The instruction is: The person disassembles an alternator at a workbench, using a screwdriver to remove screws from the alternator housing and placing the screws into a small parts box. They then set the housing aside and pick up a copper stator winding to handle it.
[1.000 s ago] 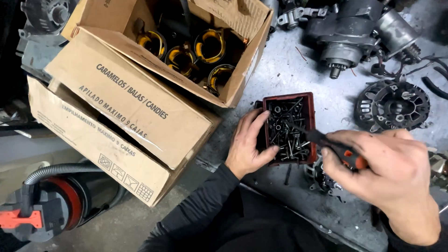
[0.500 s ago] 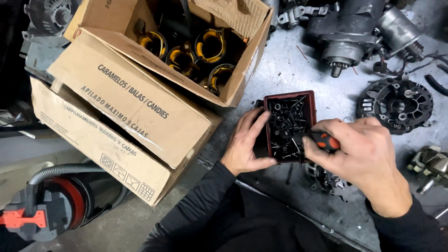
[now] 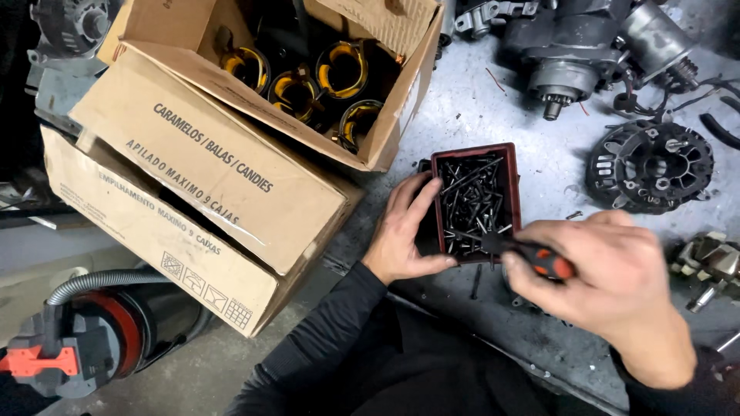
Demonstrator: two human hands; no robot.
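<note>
A small dark red tray [image 3: 512, 165] full of black screws sits on the grey workbench. My left hand [image 3: 406, 231] grips the tray's left side, fingers over its rim. My right hand [image 3: 609, 281] holds a screwdriver with a red and black handle [image 3: 546, 260]. Its dark tip reaches into the screws at the tray's lower edge, and several screws cling to it.
Two stacked cardboard boxes [image 3: 200, 185] stand left of the tray; the upper one holds yellow-wound coils [image 3: 339, 73]. A starter motor [image 3: 586, 54] and a black round housing [image 3: 651, 166] lie at the back right. A red and black machine [image 3: 92, 331] with a hose is at the lower left.
My right hand has moved left with the screwdriver, bringing its tip into the screws. My left hand has kept its hold on the tray.
</note>
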